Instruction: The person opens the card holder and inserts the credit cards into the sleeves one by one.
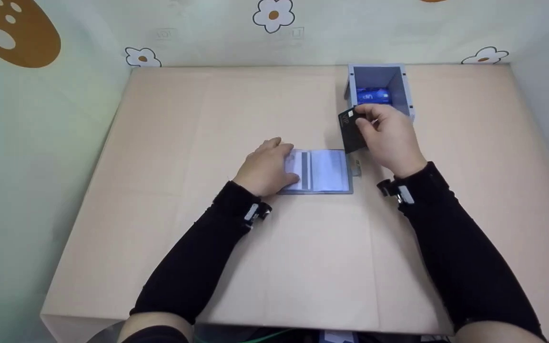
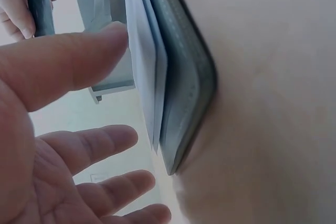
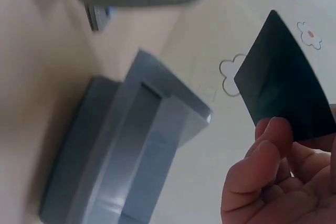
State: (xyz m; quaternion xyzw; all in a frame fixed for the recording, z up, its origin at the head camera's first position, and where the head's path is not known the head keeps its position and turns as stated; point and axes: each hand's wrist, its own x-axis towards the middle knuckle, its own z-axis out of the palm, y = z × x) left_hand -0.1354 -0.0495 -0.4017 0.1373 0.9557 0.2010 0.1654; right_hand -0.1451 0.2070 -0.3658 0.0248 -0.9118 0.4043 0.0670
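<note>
An open card wallet (image 1: pixel 330 170) with a grey stitched cover and pale inner sleeves lies on the table in the head view. My left hand (image 1: pixel 266 167) is at its left side, thumb over the left inner sleeve. In the left wrist view, that thumb (image 2: pixel 79 61) reaches to the sleeves (image 2: pixel 144 51) while the other fingers are spread loosely beside the wallet. My right hand (image 1: pixel 393 136) pinches a black card (image 1: pixel 352 133) marked VIP between thumb and fingers, above the wallet's upper right corner. The card's plain dark back (image 3: pixel 281 80) shows in the right wrist view.
Behind the right hand stands a grey open box (image 1: pixel 407 90) with a shiny blue item (image 1: pixel 373 95) inside. A small strap tab (image 1: pixel 356 168) sticks out at the wallet's right edge. The cloth-covered table (image 1: pixel 198 143) meets a patterned wall (image 1: pixel 208 35) at the back.
</note>
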